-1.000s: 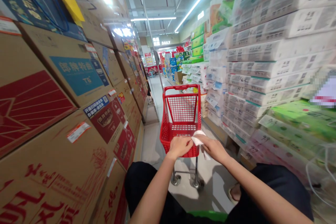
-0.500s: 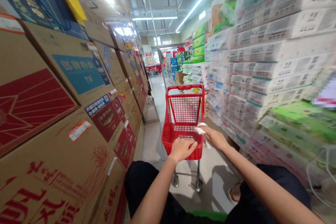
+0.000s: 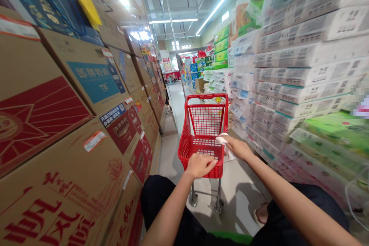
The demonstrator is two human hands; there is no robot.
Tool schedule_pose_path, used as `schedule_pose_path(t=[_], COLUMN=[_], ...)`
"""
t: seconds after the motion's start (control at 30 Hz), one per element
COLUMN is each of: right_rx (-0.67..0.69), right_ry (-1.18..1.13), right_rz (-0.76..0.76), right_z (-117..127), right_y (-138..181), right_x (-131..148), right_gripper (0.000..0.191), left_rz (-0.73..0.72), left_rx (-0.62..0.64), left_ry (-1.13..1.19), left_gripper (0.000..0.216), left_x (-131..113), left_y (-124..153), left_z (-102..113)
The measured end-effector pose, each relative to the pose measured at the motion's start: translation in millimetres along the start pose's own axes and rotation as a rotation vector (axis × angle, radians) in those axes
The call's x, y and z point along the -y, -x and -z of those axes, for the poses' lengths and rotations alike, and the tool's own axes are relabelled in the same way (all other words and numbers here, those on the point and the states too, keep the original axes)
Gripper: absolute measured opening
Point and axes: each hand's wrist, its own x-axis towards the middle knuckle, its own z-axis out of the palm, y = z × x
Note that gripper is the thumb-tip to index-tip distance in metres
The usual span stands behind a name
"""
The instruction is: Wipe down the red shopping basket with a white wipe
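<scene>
A small red shopping cart (image 3: 205,125) with mesh walls stands in the aisle just ahead of me. My left hand (image 3: 199,164) rests closed over the near rim of the cart. My right hand (image 3: 238,148) is at the cart's right near corner, fingers closed on a white cloth (image 3: 224,140) pressed against the right rim. The basket looks bare inside. My legs in dark trousers show below.
Stacked cardboard cartons (image 3: 72,123) with red and blue prints wall the left side. Plastic-wrapped tissue packs (image 3: 294,77) pile high on the right. The pale floor (image 3: 175,100) of the narrow aisle runs ahead to distant shelves and a metal post (image 3: 181,77).
My right hand with the white cloth has slid from the near rim beside my left hand to the cart's right corner. The left hand stayed on the rim.
</scene>
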Motion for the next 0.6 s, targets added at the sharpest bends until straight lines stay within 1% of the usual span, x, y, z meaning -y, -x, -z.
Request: schedule_pose_path(t=[0.07, 0.13, 0.23, 0.3, 0.37, 0.43, 0.53, 0.6], right_rx=[0.001, -0.016, -0.050, -0.052, -0.037, -0.011, 0.023, 0.036], right_ry=[-0.004, -0.030, -0.081, -0.098, -0.100, -0.082, -0.029, 0.008], right_rz=[-0.011, 0.005, 0.083, 0.129, 0.149, 0.149, 0.113, 0.074], right_z=[-2, -6, -15, -20, -21, -18, -11, -6], right_y=[-4, 1, 16, 24, 27, 26, 20, 16], right_x=[5, 16, 36, 48, 55, 57, 50, 42], right_gripper=[0.045, 0.045, 0.047, 0.047, 0.047, 0.046, 0.045, 0.046], left_rz=[0.011, 0.025, 0.054, 0.082, 0.098, 0.107, 0.183, 0.181], left_rx=[0.006, 0.014, 0.022, 0.026, 0.011, -0.022, -0.048, -0.046], left_ry=[0.006, 0.015, -0.003, -0.027, -0.054, -0.080, -0.073, -0.054], left_gripper=[0.045, 0.044, 0.046, 0.051, 0.057, 0.062, 0.061, 0.059], left_x=[4, 11, 21, 22, 18, 7, -11, -19], left_y=[2, 5, 7, 6, 3, -1, -11, -16], left_z=[3, 7, 14, 15, 11, 1, -17, -26])
